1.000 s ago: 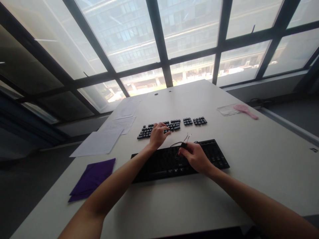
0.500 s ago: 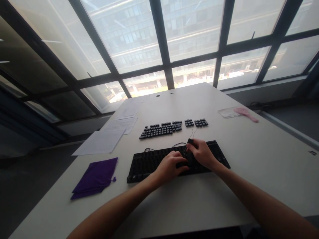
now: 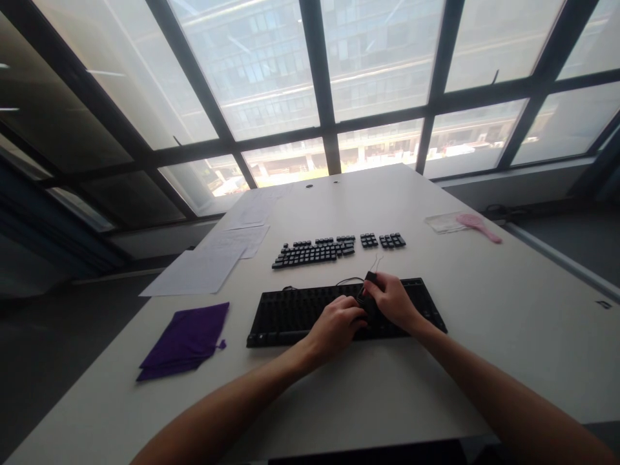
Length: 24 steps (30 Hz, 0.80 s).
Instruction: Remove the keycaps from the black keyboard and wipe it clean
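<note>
Whereas one second back the left hand (image 3: 339, 323) is noted at the loose keycaps (image 3: 314, 252), it is now drawn in onto the keyboard (image 3: 285, 316), toward the near edge of the tabletop (image 3: 484, 336). Fingers are curled down; whether a keycap is pinched cannot be told. The keycap puller (image 3: 372, 278) is clasped tight in the right hand (image 3: 394, 300), just beside the left, wire loops up.

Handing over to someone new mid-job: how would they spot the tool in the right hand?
On the white table, find the black keyboard nearest the person. At its far edge, the right hand grips a keycap puller. Unlike the loose keycaps beyond, it has a small black handle with two thin wire prongs pointing away.
</note>
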Each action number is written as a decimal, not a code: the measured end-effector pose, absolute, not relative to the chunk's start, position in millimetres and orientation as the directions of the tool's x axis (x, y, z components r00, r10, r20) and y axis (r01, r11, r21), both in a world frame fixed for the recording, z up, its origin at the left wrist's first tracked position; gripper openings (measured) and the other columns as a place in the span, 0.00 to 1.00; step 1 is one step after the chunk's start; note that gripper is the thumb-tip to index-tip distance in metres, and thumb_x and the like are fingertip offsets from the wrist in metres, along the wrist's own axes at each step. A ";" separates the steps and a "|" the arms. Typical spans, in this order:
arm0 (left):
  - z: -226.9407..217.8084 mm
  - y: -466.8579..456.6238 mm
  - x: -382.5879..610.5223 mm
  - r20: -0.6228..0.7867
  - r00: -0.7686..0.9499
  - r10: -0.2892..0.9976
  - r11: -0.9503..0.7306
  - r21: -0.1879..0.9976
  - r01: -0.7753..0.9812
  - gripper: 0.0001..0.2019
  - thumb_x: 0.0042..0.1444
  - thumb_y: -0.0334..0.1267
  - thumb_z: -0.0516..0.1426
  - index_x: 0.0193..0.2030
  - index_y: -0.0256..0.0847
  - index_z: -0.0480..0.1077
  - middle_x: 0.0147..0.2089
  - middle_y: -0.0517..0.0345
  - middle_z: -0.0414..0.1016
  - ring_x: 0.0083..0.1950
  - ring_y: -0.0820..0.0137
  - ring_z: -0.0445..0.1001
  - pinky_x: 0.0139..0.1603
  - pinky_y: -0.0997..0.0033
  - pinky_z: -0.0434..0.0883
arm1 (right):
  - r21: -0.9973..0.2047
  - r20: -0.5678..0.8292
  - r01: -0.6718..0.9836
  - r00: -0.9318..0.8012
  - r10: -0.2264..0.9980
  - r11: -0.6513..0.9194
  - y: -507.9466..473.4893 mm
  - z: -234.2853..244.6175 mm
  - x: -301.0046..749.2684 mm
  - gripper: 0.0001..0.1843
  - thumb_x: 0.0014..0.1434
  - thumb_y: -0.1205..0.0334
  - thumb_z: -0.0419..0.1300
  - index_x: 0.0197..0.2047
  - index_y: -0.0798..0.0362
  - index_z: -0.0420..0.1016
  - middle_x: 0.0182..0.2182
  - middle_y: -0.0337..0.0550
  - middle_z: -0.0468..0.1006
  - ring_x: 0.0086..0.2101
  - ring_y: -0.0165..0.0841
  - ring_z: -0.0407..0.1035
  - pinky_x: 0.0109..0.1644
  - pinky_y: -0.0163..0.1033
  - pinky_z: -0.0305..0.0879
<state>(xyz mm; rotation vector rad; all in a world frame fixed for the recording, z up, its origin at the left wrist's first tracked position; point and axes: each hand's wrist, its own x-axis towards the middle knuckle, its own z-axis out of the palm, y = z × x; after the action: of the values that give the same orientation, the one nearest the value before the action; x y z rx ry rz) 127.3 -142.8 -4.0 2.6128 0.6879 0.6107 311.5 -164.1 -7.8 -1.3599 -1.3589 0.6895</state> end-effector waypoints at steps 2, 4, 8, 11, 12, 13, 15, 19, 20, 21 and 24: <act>-6.0 -145.7 126.9 0.324 0.797 0.510 -0.834 0.412 0.366 0.06 0.60 0.32 0.60 0.44 0.40 0.77 0.43 0.51 0.76 0.45 0.63 0.71 0.49 0.62 0.74 | -0.917 0.271 0.348 0.193 0.943 0.193 -163.7 -8.5 311.7 0.13 0.63 0.59 0.57 0.27 0.54 0.73 0.25 0.42 0.78 0.28 0.35 0.72 0.35 0.38 0.63; -8.6 -147.9 126.3 0.339 0.797 0.500 -0.845 0.391 0.364 0.06 0.62 0.31 0.59 0.45 0.40 0.76 0.43 0.50 0.75 0.47 0.62 0.70 0.50 0.60 0.74 | -0.915 0.279 0.353 0.197 0.940 0.197 -163.4 -9.1 311.6 0.13 0.62 0.59 0.57 0.27 0.54 0.73 0.25 0.42 0.78 0.28 0.35 0.71 0.34 0.38 0.63; -13.0 -150.4 125.5 0.353 0.797 0.490 -0.860 0.348 0.374 0.07 0.64 0.32 0.56 0.46 0.40 0.74 0.43 0.50 0.73 0.48 0.61 0.69 0.49 0.58 0.74 | -0.909 0.286 0.370 0.216 0.933 0.193 -163.5 -9.5 311.3 0.13 0.62 0.59 0.57 0.27 0.54 0.73 0.25 0.42 0.78 0.28 0.36 0.72 0.34 0.38 0.63; -13.8 -150.7 125.6 0.359 0.795 0.490 -0.862 0.339 0.378 0.07 0.65 0.32 0.55 0.45 0.40 0.74 0.42 0.50 0.73 0.47 0.61 0.69 0.49 0.58 0.74 | -0.905 0.284 0.384 0.233 0.930 0.180 -163.6 -9.5 311.3 0.13 0.62 0.59 0.57 0.26 0.54 0.72 0.25 0.43 0.79 0.28 0.36 0.72 0.34 0.38 0.63; -13.7 -150.5 125.7 0.361 0.792 0.493 -0.859 0.344 0.378 0.07 0.65 0.32 0.55 0.45 0.40 0.74 0.42 0.50 0.73 0.47 0.61 0.69 0.49 0.59 0.74 | -0.905 0.282 0.388 0.236 0.930 0.176 -163.5 -9.6 311.3 0.13 0.62 0.59 0.57 0.26 0.54 0.72 0.25 0.43 0.79 0.28 0.36 0.72 0.34 0.38 0.63; -13.5 -150.3 125.8 0.363 0.789 0.496 -0.857 0.353 0.376 0.07 0.65 0.32 0.55 0.45 0.40 0.74 0.42 0.50 0.73 0.47 0.61 0.69 0.48 0.59 0.74 | -0.905 0.280 0.390 0.240 0.929 0.172 -163.4 -9.8 311.2 0.13 0.61 0.59 0.57 0.26 0.54 0.72 0.24 0.43 0.79 0.28 0.36 0.72 0.34 0.38 0.62; -13.2 -149.9 125.9 0.363 0.786 0.501 -0.851 0.371 0.372 0.07 0.66 0.32 0.54 0.46 0.39 0.74 0.42 0.50 0.73 0.46 0.61 0.69 0.48 0.59 0.74 | -0.905 0.278 0.390 0.247 0.928 0.168 -163.1 -10.3 311.2 0.13 0.61 0.59 0.57 0.26 0.54 0.72 0.24 0.43 0.79 0.28 0.36 0.72 0.33 0.38 0.62; -13.7 -150.4 125.6 0.350 0.790 0.504 -0.849 0.366 0.380 0.08 0.66 0.33 0.54 0.46 0.40 0.74 0.42 0.50 0.72 0.46 0.62 0.69 0.48 0.59 0.74 | -0.903 0.281 0.396 0.252 0.926 0.166 -162.9 -11.0 310.9 0.13 0.62 0.59 0.57 0.27 0.54 0.72 0.25 0.43 0.79 0.28 0.35 0.72 0.34 0.37 0.62; -13.7 -150.6 125.6 0.349 0.791 0.503 -0.851 0.358 0.383 0.08 0.66 0.33 0.53 0.46 0.40 0.74 0.42 0.50 0.72 0.46 0.62 0.68 0.48 0.59 0.74 | -0.902 0.282 0.399 0.254 0.925 0.165 -162.9 -10.9 310.9 0.13 0.62 0.59 0.57 0.27 0.54 0.72 0.25 0.42 0.79 0.28 0.35 0.72 0.34 0.37 0.62; -13.6 -150.8 125.7 0.349 0.791 0.502 -0.852 0.354 0.385 0.08 0.66 0.33 0.53 0.46 0.40 0.74 0.42 0.50 0.72 0.46 0.62 0.68 0.48 0.58 0.73 | -0.901 0.283 0.402 0.256 0.924 0.164 -163.0 -10.8 310.9 0.13 0.62 0.60 0.57 0.27 0.54 0.73 0.25 0.42 0.79 0.28 0.35 0.72 0.34 0.37 0.62; -11.1 -150.0 126.4 0.341 0.789 0.511 -0.843 0.380 0.382 0.08 0.66 0.33 0.54 0.46 0.40 0.74 0.42 0.50 0.72 0.46 0.61 0.69 0.48 0.58 0.73 | -0.902 0.282 0.399 0.254 0.925 0.166 -163.2 -10.4 311.2 0.12 0.62 0.60 0.57 0.27 0.54 0.73 0.25 0.42 0.79 0.28 0.35 0.72 0.34 0.37 0.62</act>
<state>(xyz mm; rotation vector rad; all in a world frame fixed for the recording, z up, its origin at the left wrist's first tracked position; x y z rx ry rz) 126.4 -150.0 -11.1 2.6883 0.6875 0.6332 311.2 -163.2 -10.4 -1.4244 -1.3326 0.6033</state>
